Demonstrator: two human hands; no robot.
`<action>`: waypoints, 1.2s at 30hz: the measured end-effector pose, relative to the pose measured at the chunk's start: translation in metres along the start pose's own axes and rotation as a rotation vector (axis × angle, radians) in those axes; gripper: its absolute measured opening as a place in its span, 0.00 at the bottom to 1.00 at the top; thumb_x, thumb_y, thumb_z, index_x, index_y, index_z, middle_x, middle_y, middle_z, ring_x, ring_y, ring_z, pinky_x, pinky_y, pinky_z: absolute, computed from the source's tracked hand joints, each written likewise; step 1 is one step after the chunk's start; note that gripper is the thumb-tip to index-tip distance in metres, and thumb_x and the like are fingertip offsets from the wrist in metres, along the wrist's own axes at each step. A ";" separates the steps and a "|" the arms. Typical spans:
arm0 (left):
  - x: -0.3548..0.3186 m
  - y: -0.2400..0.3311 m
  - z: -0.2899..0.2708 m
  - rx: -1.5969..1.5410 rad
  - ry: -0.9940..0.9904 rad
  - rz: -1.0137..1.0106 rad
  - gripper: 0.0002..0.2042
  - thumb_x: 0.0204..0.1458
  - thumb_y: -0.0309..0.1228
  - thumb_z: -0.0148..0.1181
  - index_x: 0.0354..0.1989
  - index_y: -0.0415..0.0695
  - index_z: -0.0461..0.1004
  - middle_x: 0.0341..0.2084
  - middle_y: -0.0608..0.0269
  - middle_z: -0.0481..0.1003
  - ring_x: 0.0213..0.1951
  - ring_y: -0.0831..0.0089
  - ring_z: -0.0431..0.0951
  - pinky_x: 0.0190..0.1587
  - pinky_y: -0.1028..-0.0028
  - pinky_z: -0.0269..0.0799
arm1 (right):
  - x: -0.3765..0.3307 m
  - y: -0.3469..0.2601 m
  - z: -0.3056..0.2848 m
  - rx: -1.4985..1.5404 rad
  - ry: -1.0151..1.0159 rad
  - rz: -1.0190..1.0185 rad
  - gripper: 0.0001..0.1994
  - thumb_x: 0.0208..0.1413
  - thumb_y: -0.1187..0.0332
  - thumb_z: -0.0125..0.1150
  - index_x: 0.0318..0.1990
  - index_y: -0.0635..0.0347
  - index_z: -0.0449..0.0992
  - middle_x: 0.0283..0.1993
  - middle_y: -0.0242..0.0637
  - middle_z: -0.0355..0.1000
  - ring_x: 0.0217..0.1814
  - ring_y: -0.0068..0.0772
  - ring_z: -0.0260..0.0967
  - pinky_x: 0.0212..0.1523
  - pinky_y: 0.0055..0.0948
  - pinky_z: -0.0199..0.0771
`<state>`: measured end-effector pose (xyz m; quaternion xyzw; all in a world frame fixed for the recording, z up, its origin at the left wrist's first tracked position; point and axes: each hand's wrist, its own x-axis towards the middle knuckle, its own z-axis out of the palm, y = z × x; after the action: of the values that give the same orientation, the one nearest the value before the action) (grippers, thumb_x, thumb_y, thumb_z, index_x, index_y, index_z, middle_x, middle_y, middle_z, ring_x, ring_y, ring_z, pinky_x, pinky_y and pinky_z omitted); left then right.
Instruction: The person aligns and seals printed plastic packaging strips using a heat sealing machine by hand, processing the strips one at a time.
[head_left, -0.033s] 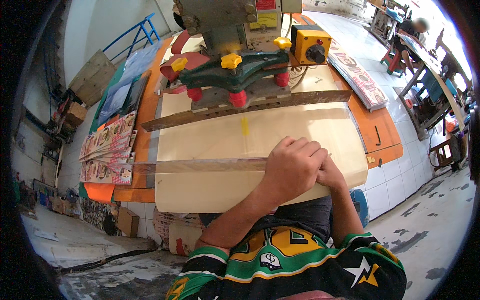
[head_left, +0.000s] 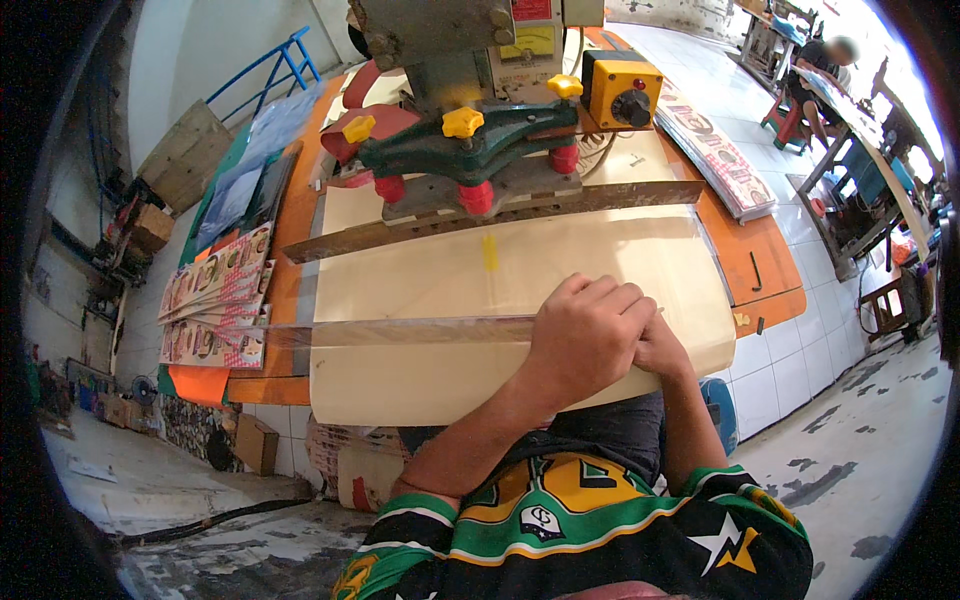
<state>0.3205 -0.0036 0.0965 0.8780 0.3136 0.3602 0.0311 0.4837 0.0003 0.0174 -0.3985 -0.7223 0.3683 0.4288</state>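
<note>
A long, clear plastic strip [head_left: 420, 330] lies across a cream sheet [head_left: 400, 385] on the table. Its left end reaches over toward the printed stacks, and its right end disappears under my hands. My left hand [head_left: 590, 335] is closed over that end with its fingers curled. Close against it, my right hand [head_left: 660, 345] is also closed, its fingertips mostly hidden behind the left; what it grips cannot be made out. Beyond my hands stands a press with a dark green head [head_left: 470, 140], yellow knobs and red spacers, carrying a long metal bar [head_left: 500, 215].
Printed card packs [head_left: 215, 290] are stacked at the left, and another printed stack [head_left: 715, 155] lies at the right. A yellow control box [head_left: 620, 90] sits beside the press. A hex key [head_left: 756, 271] rests on the orange tabletop [head_left: 780, 297]. Another person sits far right.
</note>
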 end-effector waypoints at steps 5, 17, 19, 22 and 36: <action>0.000 0.001 0.004 -0.010 0.034 -0.007 0.08 0.42 0.30 0.58 0.32 0.48 0.76 0.28 0.66 0.75 0.34 0.67 0.76 0.39 0.66 0.68 | -0.002 -0.001 0.000 0.022 -0.004 0.022 0.14 0.45 0.69 0.63 0.39 0.66 0.74 0.40 0.47 0.74 0.46 0.44 0.72 0.48 0.35 0.71; 0.000 -0.002 0.017 0.033 0.160 -0.036 0.07 0.43 0.29 0.58 0.32 0.47 0.76 0.25 0.64 0.75 0.30 0.66 0.75 0.36 0.67 0.67 | -0.007 0.012 0.000 -0.009 -0.051 0.076 0.15 0.52 0.68 0.60 0.46 0.63 0.73 0.47 0.46 0.72 0.53 0.46 0.69 0.57 0.39 0.65; 0.001 -0.006 0.018 0.014 0.220 -0.020 0.07 0.44 0.29 0.58 0.34 0.47 0.77 0.27 0.64 0.76 0.30 0.65 0.76 0.36 0.67 0.67 | -0.004 0.008 -0.001 -0.023 -0.068 0.049 0.14 0.53 0.68 0.59 0.46 0.63 0.73 0.48 0.46 0.72 0.53 0.46 0.69 0.56 0.39 0.66; 0.000 -0.004 0.020 0.008 0.206 -0.045 0.07 0.46 0.29 0.58 0.34 0.46 0.77 0.28 0.64 0.77 0.31 0.65 0.77 0.36 0.67 0.67 | -0.004 0.010 -0.003 -0.048 -0.089 0.011 0.14 0.53 0.69 0.59 0.47 0.63 0.73 0.47 0.47 0.73 0.52 0.47 0.69 0.55 0.39 0.67; 0.003 0.003 -0.008 -0.077 0.021 -0.057 0.05 0.47 0.28 0.61 0.32 0.43 0.76 0.27 0.59 0.76 0.33 0.60 0.77 0.38 0.63 0.71 | -0.008 0.005 -0.003 -0.001 -0.095 0.155 0.12 0.52 0.70 0.58 0.44 0.65 0.73 0.46 0.49 0.72 0.52 0.50 0.69 0.55 0.41 0.66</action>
<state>0.3183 -0.0058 0.1055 0.8631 0.3245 0.3802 0.0718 0.4900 -0.0040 0.0110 -0.4355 -0.7090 0.4186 0.3639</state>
